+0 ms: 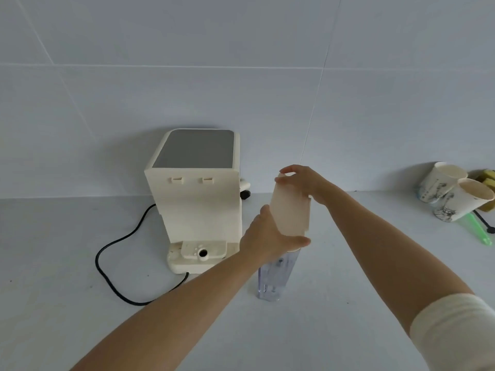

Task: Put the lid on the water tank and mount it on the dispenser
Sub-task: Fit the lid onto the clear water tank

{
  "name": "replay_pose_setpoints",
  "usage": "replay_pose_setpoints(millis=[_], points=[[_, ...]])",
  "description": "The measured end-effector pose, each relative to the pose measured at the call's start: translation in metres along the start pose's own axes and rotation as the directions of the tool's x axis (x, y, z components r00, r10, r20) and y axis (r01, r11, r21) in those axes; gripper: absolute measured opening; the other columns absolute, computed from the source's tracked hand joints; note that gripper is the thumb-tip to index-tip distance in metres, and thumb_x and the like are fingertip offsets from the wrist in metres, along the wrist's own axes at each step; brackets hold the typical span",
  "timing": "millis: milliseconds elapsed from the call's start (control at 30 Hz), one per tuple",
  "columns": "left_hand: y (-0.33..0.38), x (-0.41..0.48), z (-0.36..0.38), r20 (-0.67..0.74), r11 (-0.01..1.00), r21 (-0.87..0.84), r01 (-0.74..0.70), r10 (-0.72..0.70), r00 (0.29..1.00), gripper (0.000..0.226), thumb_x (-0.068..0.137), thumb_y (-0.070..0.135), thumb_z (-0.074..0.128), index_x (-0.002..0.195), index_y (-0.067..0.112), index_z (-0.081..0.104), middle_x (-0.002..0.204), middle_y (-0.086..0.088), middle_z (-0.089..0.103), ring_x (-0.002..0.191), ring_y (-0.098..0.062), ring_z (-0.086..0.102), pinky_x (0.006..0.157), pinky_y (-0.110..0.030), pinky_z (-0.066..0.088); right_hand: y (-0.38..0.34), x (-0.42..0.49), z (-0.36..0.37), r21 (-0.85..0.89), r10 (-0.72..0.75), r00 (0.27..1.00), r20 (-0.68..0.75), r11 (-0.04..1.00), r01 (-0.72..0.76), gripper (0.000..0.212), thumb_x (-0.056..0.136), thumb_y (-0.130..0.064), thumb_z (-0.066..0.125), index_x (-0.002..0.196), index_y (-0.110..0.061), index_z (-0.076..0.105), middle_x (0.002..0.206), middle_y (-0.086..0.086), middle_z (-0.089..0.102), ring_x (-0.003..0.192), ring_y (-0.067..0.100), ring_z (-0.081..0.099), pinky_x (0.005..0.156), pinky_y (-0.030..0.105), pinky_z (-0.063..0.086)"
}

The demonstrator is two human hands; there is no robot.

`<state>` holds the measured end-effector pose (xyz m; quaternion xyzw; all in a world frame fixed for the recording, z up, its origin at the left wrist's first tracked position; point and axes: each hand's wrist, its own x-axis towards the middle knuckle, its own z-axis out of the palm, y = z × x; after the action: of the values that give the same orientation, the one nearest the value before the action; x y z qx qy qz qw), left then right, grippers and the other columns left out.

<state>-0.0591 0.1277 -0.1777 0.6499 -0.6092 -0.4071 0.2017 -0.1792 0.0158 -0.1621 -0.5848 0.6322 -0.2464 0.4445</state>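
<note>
Left hand (263, 236) gripping lid's (290, 210) near end, right hand (300, 180) pinching far end — seemingly atop clear tank (273, 277), beside dispenser (198, 199)

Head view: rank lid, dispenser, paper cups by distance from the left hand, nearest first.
1. Lid: in the left hand itself, atop the tank.
2. Dispenser: just to its left.
3. Paper cups: far right, by the wall.

Open counter (348, 330) beside dispenser (198, 199)

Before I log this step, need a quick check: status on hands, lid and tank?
Both hands on lid: left hand near edge, right hand far edge. Lid tilted on clear water tank, seating unconfirmed. Dispenser dock bare, path clear.
</note>
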Motion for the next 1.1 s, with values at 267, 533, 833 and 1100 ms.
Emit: replay_pose_setpoints(millis=[267,533,833,1100], points=[[0.008,-0.004,-0.005,-0.056,0.975,0.223,0.017,-0.005,0.998,0.073,0.065,0.048,0.070,0.122,0.015,0.038,0.095,0.003,0.050,0.085,-0.020,0.048,0.069,-0.030,0.038,0.005,-0.002,-0.004,0.006,-0.014,1.000,-0.001,1.000,0.014,0.025,0.080,-0.029,0.065,0.103,-0.020,0.056,0.103,0.005,0.057,0.080,0.018,0.055,0.064,0.025,0.044],[0.006,-0.001,-0.017,0.035,0.944,0.328,-0.042,0.032,0.999,0.070,0.064,0.045,0.072,0.119,0.015,0.040,0.086,0.004,0.048,0.085,-0.021,0.048,0.067,-0.029,0.037,0.018,-0.015,-0.012,0.068,0.024,0.999,-0.039,0.997,-0.022,0.025,0.079,-0.026,0.067,0.101,-0.018,0.060,0.099,0.005,0.057,0.085,0.020,0.053,0.068,0.027,0.039],[-0.004,0.011,-0.045,0.334,0.914,0.293,-0.281,0.178,0.926,0.060,0.063,0.032,0.080,0.110,0.020,0.046,0.094,0.006,0.051,0.090,-0.018,0.051,0.064,-0.024,0.040,0.047,-0.039,-0.036,0.178,0.105,0.994,0.011,0.978,-0.105,0.025,0.079,-0.019,0.066,0.102,-0.023,0.058,0.108,0.002,0.054,0.088,0.015,0.052,0.067,0.023,0.042],[-0.004,0.022,-0.064,0.410,0.867,0.353,-0.352,0.195,0.891,0.068,0.069,0.023,0.077,0.127,0.017,0.043,0.113,0.001,0.053,0.095,-0.017,0.051,0.073,-0.026,0.042,0.074,-0.065,-0.034,0.335,0.135,0.990,-0.037,0.935,-0.115,0.015,0.078,-0.023,0.065,0.080,-0.026,0.051,0.100,0.001,0.052,0.084,0.017,0.052,0.071,0.030,0.043]])
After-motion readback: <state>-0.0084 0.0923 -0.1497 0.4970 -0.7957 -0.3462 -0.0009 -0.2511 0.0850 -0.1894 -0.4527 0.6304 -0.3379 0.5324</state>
